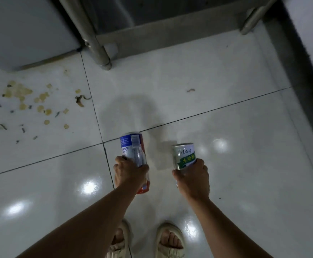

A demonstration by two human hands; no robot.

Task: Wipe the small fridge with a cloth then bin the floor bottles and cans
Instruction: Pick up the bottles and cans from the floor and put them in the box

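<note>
A blue, white and red drink can (132, 146) is gripped in my left hand (128, 173), held above the tiled floor with its far end pointing away from me. My right hand (193, 176) grips a white and green can (184, 154) with yellow lettering, a short way to the right of the first one. Both cans hang in the air in front of my feet. The pale front of the small fridge (21, 30) fills the upper left corner. No cloth or bin is in view.
Yellowish stains and dark scraps (25, 101) spread over the tiles at the left, below the fridge. A metal table leg (94, 43) stands just right of the fridge, another leg (252, 21) at the upper right. A dark skirting and wall (301, 71) run along the right.
</note>
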